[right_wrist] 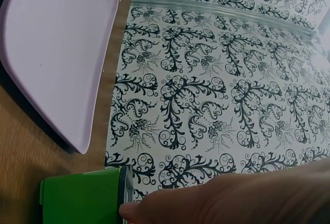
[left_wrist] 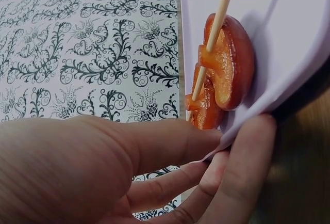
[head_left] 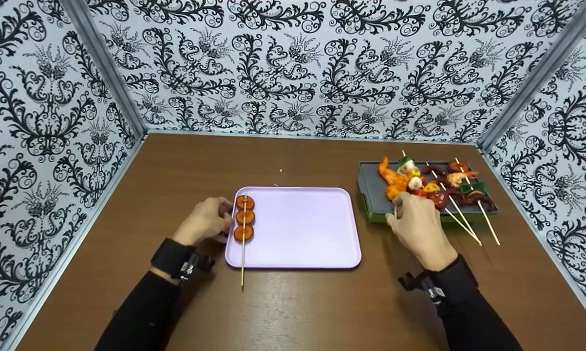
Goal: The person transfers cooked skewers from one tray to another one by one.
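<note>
My left hand (head_left: 206,222) pinches the left rim of a pale lilac tray (head_left: 302,229), thumb on top and fingers beneath in the left wrist view. Along that side of the tray lies a skewer of three round brown-orange slices (head_left: 244,217), its stick jutting past the front edge. My right hand (head_left: 417,226) is at the front left of a green grill box (head_left: 378,214) with a grey top. Its fingertips pinch the stick of a skewer with orange pieces (head_left: 394,181); most of that stick is hidden by the hand.
Several other skewers share the grill top, among them a mixed vegetable one (head_left: 414,183) and dark meat ones (head_left: 470,197), with sticks overhanging the front. Beneath is a brown wooden table (head_left: 293,307). Patterned white walls (head_left: 293,68) enclose its back and sides.
</note>
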`<action>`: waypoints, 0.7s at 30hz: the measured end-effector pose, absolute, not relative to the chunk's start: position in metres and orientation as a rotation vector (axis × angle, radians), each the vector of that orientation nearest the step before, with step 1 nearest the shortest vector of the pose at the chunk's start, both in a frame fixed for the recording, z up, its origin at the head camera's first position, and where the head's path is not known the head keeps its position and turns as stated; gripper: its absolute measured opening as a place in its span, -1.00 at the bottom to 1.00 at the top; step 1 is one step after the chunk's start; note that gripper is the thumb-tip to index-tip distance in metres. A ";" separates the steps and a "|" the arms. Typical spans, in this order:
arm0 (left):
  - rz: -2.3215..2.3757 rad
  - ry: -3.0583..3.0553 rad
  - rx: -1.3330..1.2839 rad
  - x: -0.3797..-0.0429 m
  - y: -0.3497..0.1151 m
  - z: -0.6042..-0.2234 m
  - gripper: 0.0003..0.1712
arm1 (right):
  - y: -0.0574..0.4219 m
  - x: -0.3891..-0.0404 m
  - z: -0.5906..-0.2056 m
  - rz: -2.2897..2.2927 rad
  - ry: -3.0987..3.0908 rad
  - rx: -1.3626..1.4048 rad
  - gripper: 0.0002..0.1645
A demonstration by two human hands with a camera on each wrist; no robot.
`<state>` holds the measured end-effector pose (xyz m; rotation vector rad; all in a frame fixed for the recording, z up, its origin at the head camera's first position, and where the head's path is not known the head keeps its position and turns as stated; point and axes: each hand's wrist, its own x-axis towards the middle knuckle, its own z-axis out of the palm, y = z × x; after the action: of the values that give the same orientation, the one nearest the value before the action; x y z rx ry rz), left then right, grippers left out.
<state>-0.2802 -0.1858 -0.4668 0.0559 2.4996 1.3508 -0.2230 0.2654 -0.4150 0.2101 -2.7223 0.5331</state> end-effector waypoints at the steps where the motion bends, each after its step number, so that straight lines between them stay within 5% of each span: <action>1: 1.348 2.502 0.056 -0.280 -0.186 -0.467 -0.50 | 0.266 -0.223 -0.415 0.544 -2.730 0.205 -0.66; 21: 1.298 2.526 0.042 -0.279 -0.184 -0.465 -0.50 | 0.280 -0.230 -0.404 0.951 -2.869 0.000 -0.63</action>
<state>-0.2788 -0.1845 -0.4653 0.0422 2.5257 1.2983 -0.2296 0.2799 -0.4036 0.0002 -2.8687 0.9515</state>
